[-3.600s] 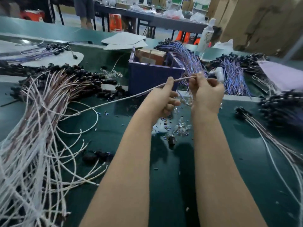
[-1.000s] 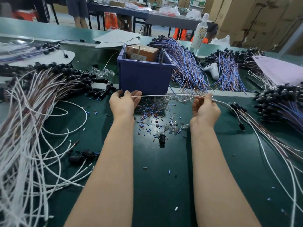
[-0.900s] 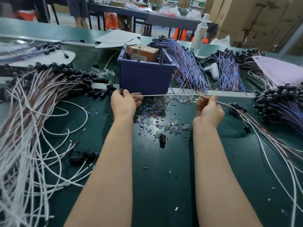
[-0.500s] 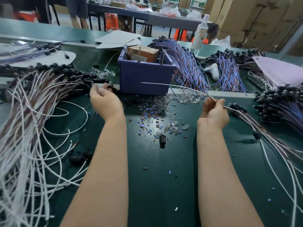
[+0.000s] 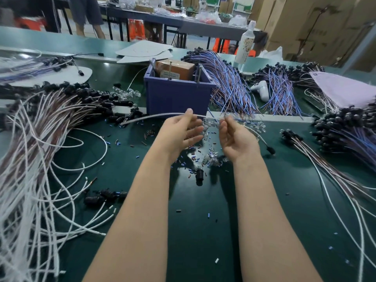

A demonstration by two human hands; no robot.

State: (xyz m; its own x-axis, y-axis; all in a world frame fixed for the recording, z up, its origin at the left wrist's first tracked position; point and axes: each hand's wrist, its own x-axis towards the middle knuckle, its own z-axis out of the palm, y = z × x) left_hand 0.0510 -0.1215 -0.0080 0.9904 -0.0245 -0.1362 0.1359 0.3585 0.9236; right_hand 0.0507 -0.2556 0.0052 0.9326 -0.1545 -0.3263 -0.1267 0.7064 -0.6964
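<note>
While both hands hang above the mat (image 5: 203,216), just in front of the bin (image 5: 177,100), I read the step as threading: wire into sleeve, not yet started. Left hand (image 5: 181,130) holds the white sleeve (image 5: 154,117) raised off the mat, thumb on top, fingers under it fairly straight and blurred, so a light pinch, not a fist. Sleeve runs from that pinch out to the left, far end drooping toward the white cable pile (image 5: 30,159). Its near end pokes a little past the thumb, pointing at the right hand. Right hand (image 5: 234,139) pinches the wire (image 5: 258,136) near its thin bare tips between thumb and forefinger, tips up, other fingers loosely curled. Rest of the wire trails behind that hand to the right and ends in a black socket (image 5: 270,150) low by the mat; cannot tell if it touches. Tips and sleeve mouth are near each other but apart, with a gap between the hands. Next move, as I judge it: bring the tips level with the sleeve mouth and keep the leads together so neither snags on the rim. Then feed in while the left hand steadies the sleeve. Loose bits (image 5: 211,159) lie on the mat under the hands, not in play.
</note>
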